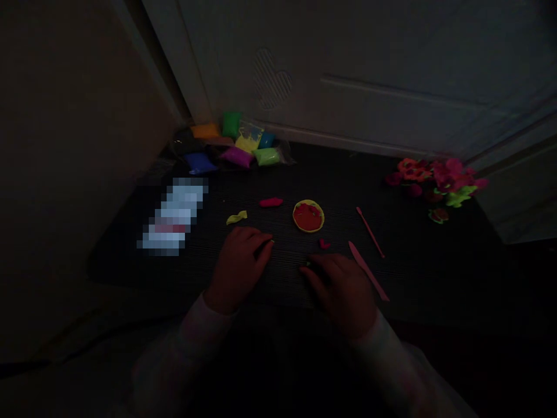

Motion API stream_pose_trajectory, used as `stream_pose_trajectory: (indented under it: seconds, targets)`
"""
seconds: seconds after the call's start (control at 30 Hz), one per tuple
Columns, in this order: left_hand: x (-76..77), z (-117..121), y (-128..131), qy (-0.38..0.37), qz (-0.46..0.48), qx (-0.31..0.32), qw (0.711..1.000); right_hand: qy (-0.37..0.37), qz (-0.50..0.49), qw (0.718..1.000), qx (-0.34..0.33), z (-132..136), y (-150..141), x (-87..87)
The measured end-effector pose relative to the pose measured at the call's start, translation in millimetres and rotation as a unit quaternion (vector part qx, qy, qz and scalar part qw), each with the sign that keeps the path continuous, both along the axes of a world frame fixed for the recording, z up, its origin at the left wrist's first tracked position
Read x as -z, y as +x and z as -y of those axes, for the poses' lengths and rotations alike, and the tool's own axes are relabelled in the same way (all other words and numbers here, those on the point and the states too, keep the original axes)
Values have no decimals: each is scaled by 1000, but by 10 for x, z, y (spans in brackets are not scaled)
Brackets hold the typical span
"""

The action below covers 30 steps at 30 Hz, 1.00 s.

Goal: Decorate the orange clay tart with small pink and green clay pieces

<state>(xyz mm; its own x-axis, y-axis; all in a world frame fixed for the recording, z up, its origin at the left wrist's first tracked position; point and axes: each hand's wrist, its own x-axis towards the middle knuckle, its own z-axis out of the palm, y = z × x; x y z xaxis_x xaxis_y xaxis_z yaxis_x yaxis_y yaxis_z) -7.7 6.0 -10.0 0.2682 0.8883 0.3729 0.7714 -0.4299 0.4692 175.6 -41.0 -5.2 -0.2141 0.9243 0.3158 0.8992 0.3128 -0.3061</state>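
We should press softly: left hand pinches pale clay crumb, right hand green clay crumb, near black table's front edge

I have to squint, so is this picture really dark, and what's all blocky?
In the head view, very dark: the tabletop looks nearly black, and the left hand and right hand are dim; also in the head view, the bright patch at the left is pixelated into squares, hiding its details.
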Motion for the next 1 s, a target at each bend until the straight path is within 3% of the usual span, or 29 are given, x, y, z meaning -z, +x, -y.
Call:
stream_pose_trajectory:
  seconds: [0.33, 0.53, 0.77, 1.0]
  targets:
    - [-7, 9, -2, -8, 6, -2, 1000, -15, 15, 999, -32, 26, 29, 1]
    - [-23, 18, -4, -34, 10, -5, 999, -11, 110, 992, -60, 154, 73, -22]
    - [-31, 21, -1, -46, 11, 1, 999, -18, 145, 986, -76, 247, 118, -36]
    - [-16, 3, 16, -29, 20, 3, 999, -11, 168, 985, -45, 211, 181, -40]
